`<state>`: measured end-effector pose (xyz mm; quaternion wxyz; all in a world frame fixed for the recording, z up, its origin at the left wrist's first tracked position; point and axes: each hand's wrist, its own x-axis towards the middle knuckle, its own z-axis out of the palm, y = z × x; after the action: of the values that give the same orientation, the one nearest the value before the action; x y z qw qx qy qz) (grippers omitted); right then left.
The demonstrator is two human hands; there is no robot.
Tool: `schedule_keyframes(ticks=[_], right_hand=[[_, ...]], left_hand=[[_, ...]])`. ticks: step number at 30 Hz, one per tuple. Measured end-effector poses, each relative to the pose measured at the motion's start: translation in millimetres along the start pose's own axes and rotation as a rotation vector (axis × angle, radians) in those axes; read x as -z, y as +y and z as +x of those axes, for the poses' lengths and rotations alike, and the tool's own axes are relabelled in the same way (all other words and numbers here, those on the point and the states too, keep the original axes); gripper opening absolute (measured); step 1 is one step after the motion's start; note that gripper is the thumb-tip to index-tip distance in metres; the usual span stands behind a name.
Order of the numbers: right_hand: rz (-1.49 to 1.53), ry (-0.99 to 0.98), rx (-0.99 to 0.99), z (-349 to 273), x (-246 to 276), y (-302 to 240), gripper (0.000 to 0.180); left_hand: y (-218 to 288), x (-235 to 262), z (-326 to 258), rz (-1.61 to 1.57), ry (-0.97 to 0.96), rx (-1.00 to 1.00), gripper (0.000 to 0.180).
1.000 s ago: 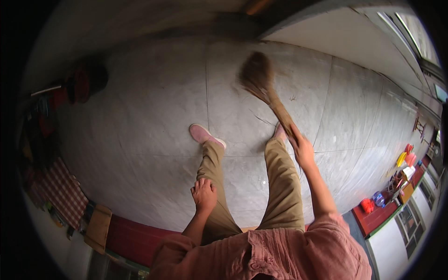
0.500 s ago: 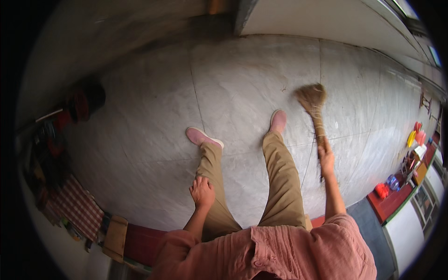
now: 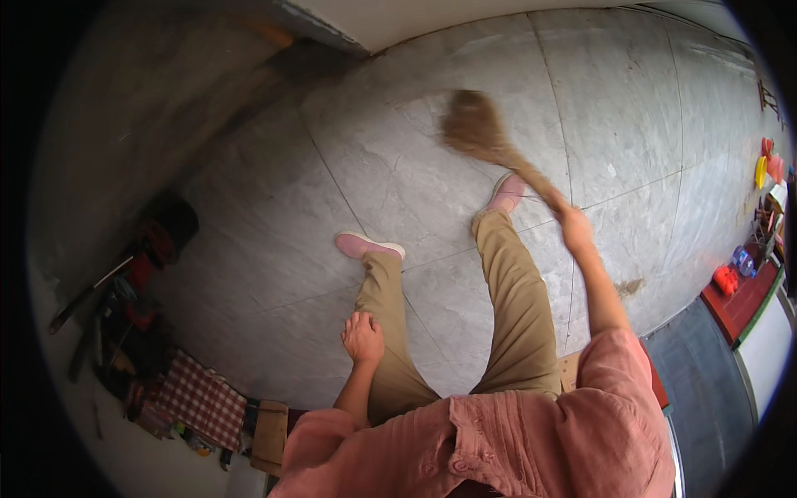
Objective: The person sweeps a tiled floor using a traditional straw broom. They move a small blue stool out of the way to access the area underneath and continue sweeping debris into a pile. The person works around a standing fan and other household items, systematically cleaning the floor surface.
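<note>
In the head view we looked straight down at our own body standing on a floor of large pale grey stone slabs with thin dark joints. Our right hand was clenched around the thin end of a soft grass broom, and the arm ran from the pink sleeve up to it, out to the right of our right leg. The broom slanted away from that hand toward the upper left, its bushy brown head blurred and low over the floor, just beyond our right shoe; we could not tell whether the bristles touched the slabs. Our left hand held nothing: it rested, fingers curled loosely, on the thigh of our tan trousers, well apart from the broom. Our left shoe, pink like the other, stood flat on the floor with its toe turned to the left. A small brown tuft of debris lay on the slabs just to the right of our right forearm. Along the left rim a red and white checked cloth lay beside a dark heap of tools and red things. At the right rim red, yellow and blue objects sat along a red strip by a dark mat.
</note>
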<state>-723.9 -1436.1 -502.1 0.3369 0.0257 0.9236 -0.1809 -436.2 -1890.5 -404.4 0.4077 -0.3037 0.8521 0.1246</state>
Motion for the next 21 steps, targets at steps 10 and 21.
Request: schedule_keyframes(ticks=[10, 21], right_hand=[[0.176, 0.075, -0.273, -118.8, 48.6, 33.0, 0.059], [0.046, -0.063, 0.210, 87.4, 1.1, -93.3, 0.049]], left_hand=[[17.2, -0.3, -28.8, -0.215, -0.015, 0.298, 0.046], [48.3, 81.9, -12.5, 0.062, -0.227, 0.188, 0.030]])
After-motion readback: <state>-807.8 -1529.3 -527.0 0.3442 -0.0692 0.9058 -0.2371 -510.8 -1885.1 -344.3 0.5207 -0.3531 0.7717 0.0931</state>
